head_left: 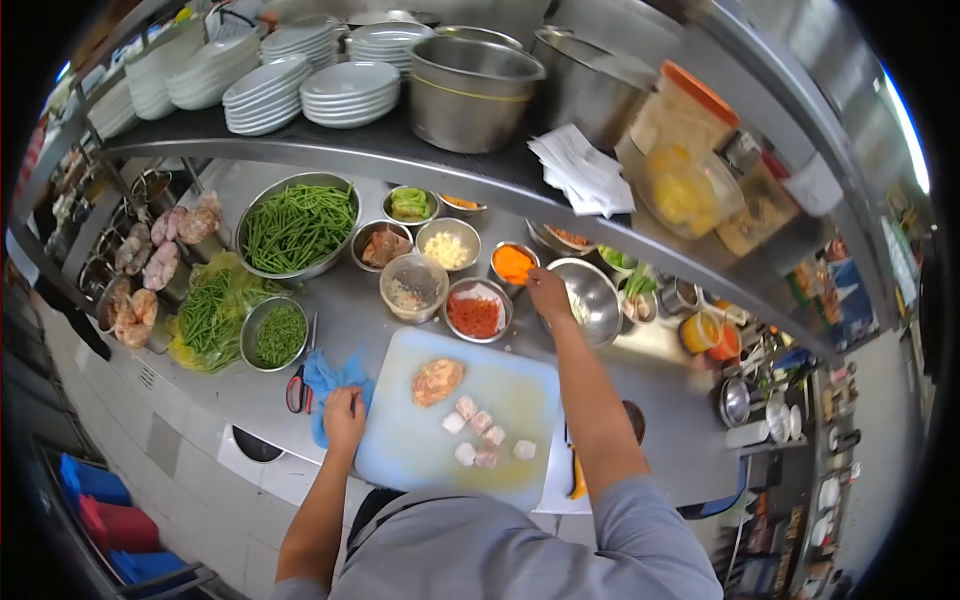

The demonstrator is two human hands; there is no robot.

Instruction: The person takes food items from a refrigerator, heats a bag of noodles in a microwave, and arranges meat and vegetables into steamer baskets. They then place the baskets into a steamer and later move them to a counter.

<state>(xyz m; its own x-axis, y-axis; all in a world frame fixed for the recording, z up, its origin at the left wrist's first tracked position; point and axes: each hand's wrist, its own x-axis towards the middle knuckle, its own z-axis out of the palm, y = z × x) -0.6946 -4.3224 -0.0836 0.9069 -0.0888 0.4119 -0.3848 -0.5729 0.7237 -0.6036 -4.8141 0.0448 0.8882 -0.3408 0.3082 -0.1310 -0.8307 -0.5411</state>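
Note:
My right hand [548, 293] reaches across the bench, its fingers closed at the rim of a small steel bowl [513, 263] of bright orange food. Just under and beside that hand is a larger steel mixing bowl [598, 303]. My left hand [345, 415] is curled over a crumpled blue cloth [330, 378] at the left edge of the white cutting board [400, 450]; I cannot tell what its fingers hold. On the board lie a lump of raw meat [438, 382] and several pale meat cubes [480, 422]. Red-handled scissors [295, 392] lie left of the cloth.
Green beans fill a wide bowl [300, 225]; chopped beans fill another [275, 334]. Bowls of chopped red food [475, 312] and pale chopped pieces [449, 245] stand behind the board. A shelf edge [350, 157] with plates and pots overhangs the back. A yellow-handled tool [577, 475] lies right.

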